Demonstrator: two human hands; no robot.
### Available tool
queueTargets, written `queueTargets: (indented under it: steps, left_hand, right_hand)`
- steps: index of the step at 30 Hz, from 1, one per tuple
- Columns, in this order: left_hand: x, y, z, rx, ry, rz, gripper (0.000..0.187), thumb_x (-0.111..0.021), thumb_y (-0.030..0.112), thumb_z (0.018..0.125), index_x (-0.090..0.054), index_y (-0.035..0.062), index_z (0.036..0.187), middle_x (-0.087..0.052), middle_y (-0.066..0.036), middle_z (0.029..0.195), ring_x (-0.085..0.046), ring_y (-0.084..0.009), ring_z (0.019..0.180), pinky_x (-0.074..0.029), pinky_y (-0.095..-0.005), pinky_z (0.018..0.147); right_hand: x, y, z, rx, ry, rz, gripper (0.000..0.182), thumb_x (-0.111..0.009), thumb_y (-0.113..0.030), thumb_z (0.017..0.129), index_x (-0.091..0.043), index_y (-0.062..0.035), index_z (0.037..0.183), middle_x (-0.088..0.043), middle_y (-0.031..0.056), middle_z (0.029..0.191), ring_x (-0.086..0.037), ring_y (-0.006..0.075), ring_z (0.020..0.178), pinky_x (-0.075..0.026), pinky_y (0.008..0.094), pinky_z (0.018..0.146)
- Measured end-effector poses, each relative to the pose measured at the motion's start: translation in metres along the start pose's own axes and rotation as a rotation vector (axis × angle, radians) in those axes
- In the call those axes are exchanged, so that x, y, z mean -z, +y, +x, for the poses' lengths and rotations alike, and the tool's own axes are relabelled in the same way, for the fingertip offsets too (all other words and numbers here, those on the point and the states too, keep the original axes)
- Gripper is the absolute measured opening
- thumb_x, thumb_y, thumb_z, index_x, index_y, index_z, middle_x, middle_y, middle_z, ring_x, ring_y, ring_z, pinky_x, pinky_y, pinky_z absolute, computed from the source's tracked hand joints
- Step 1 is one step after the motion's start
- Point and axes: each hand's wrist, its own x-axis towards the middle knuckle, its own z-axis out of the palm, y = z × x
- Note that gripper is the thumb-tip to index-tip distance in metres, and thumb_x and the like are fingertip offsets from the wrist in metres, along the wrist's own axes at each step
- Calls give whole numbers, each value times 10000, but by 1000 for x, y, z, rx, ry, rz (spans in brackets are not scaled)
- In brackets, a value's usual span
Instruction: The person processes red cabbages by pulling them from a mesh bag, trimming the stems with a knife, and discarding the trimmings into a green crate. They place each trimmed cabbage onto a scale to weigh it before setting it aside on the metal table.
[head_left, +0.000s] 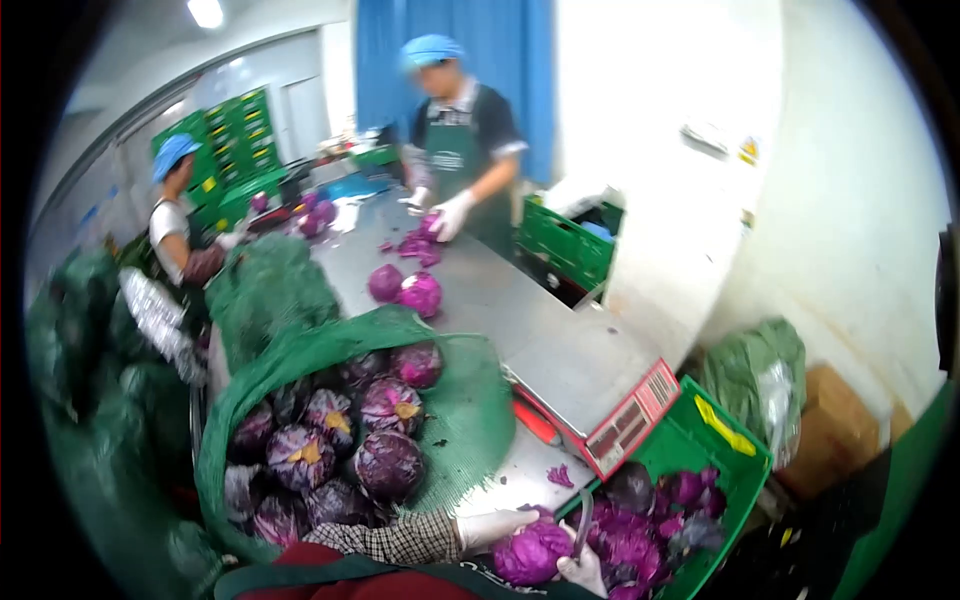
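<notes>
My left hand (492,527), in a white glove below a checked sleeve, is closed over the upper left side of a red cabbage (532,554) held low in front of me. On the cabbage's right side, my right hand (584,572), also gloved, grips a knife (583,524) with its curved grey blade pointing up; its handle is hidden in the fingers. To the right of both hands, a green crate (738,505) holds purple cabbage leaves and pieces. A small purple leaf scrap (560,476) lies on the metal table (480,335) just beyond my hands.
A green mesh sack (270,365) full of red cabbages lies open at left. A red-edged scale-like box (632,420) and a red-handled tool (537,422) sit ahead. Two co-workers handle cabbages farther along the table. Green sacks (755,370) and a cardboard box (830,425) stand right.
</notes>
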Motion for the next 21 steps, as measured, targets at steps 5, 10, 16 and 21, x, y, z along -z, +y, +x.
queueTargets:
  steps: [5, 10, 16, 21]
  left_hand:
    - [33, -20, 28, -391, 140, 154, 410, -461, 254, 1010, -510, -37, 1295, -627, -122, 1209, -580, -184, 1140, -423, -295, 1019]
    - [38, 4, 27, -449, -71, -282, 476, -394, 303, 1029, -437, -48, 1347, -593, -137, 1278, -546, -177, 1193, -414, -318, 1032]
    - [47, 7, 1, -398, 351, 756, 891, -638, 484, 880, -265, -116, 1423, -409, -281, 1417, -429, -315, 1323, -358, -372, 1089]
    - [26, -13, 11, -607, 35, 468, 685, -700, 224, 848, -349, -19, 1383, -453, -143, 1360, -443, -218, 1264, -368, -347, 1066]
  right_hand:
    - [-4, 21, 21, -210, -183, -20, 647, -626, -357, 914, -392, -38, 1425, -629, 50, 1075, -491, 84, 637, -427, 235, 576]
    - [-35, 8, 43, -250, -271, -34, 675, -628, -373, 910, -371, -34, 1433, -627, 53, 1002, -496, 93, 608, -432, 240, 558]
    - [-37, 3, 55, -253, -265, -14, 709, -631, -393, 905, -346, -28, 1442, -625, 57, 915, -501, 105, 573, -438, 245, 536]
    - [-4, 8, 53, -151, -97, 157, 738, -633, -409, 900, -325, -24, 1450, -623, 60, 843, -505, 115, 545, -443, 250, 518]
